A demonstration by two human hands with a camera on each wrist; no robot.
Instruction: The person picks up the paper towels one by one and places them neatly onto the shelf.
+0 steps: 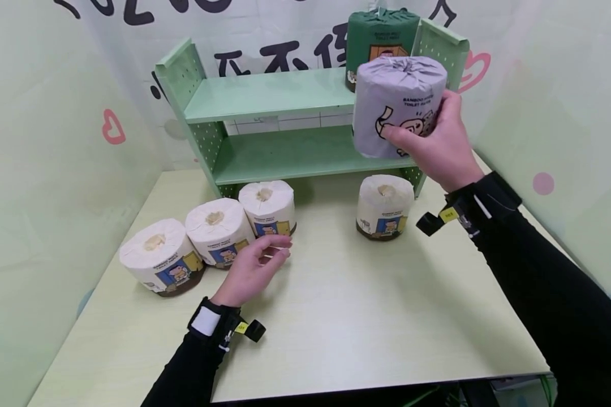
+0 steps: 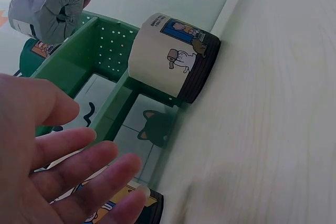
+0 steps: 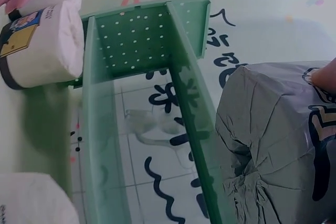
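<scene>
My right hand point(image 1: 440, 141) grips a lilac-wrapped toilet roll point(image 1: 399, 107), thumb across its printed front. It holds the roll in front of the right end of the green two-tier shelf point(image 1: 265, 96). A green-wrapped toilet roll point(image 1: 382, 37) stands on the top tier, partly hidden behind the lilac one. My left hand point(image 1: 257, 265) is low over the table with loose, spread fingers and nothing in them, as the left wrist view shows. Beside it stand three white toilet rolls, the nearest being the middle one point(image 1: 219, 229), with another point(image 1: 267, 206) behind and one point(image 1: 160, 254) to the left.
A further white toilet roll point(image 1: 385, 203) stands on the pale table point(image 1: 336, 316) before the shelf's right end. Perforated side panels point(image 1: 180, 79) rise at both ends of the shelf. A printed cloth point(image 1: 265, 34) hangs behind, and pale walls flank the table.
</scene>
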